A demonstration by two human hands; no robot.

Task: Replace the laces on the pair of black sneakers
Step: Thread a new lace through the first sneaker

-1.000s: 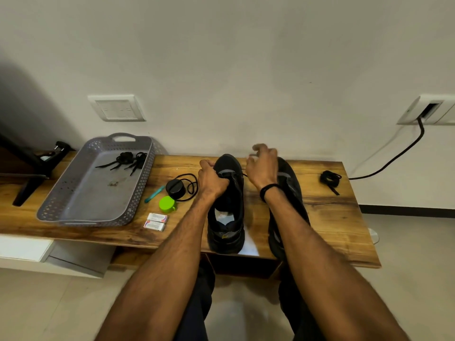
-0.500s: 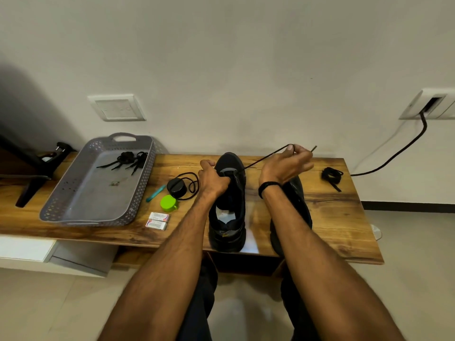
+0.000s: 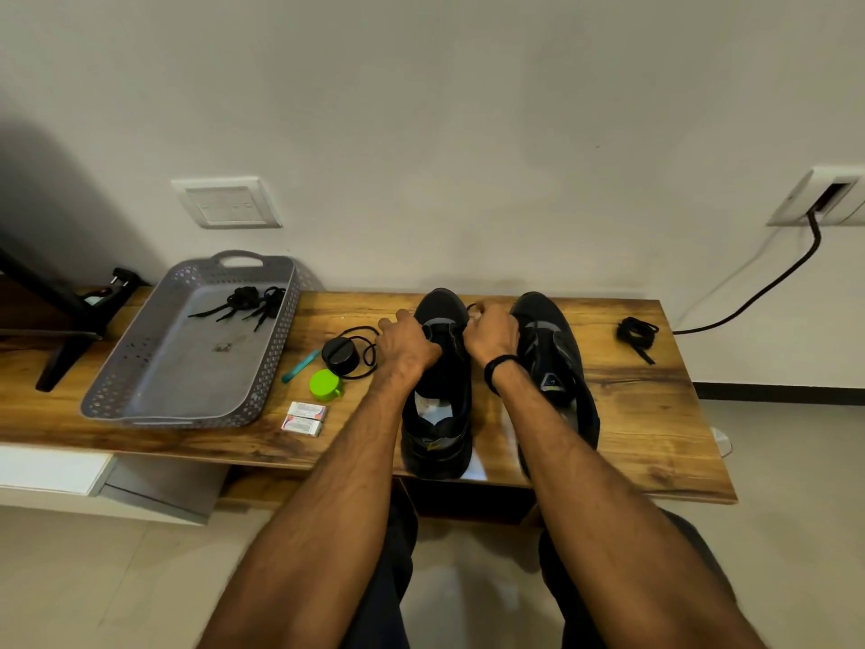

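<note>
Gripping sneaker (image 3: 440, 414) with left hand (image 3: 407, 346), to hold it steady on table (image 3: 646, 414), heel toward body, beside second sneaker (image 3: 550, 341). Pinching lace (image 3: 470, 305) with right hand (image 3: 491, 337) at front eyelets, probably to thread it through.

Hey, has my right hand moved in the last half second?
Yes. The right hand has come back left, away from the coiled black lace, to the toe of the left black sneaker.
</note>
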